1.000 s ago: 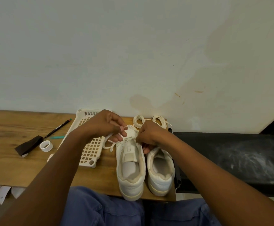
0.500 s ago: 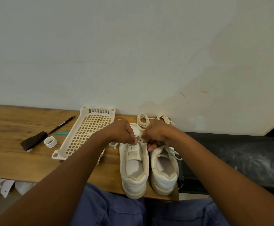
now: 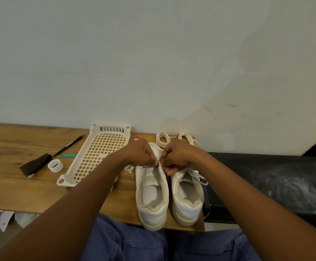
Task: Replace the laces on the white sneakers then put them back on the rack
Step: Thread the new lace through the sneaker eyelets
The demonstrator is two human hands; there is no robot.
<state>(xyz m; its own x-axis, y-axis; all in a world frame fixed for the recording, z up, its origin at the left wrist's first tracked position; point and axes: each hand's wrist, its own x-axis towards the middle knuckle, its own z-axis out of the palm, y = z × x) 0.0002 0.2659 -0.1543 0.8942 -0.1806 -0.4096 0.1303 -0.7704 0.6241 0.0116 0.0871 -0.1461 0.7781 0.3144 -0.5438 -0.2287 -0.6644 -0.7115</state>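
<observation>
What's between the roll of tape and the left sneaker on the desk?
In the head view, the cream lattice rack lies between the tape roll and the left sneaker; the person's left forearm crosses above its near corner.

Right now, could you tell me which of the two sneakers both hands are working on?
The left sneaker; both hands pinch at its tongue, while the right sneaker sits untouched.

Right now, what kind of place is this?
Probably a home or small-workshop bench, not a shop floor: a wooden table against a stained plain wall, with a plastic rack, tape roll and pen beside the white sneakers.
</observation>
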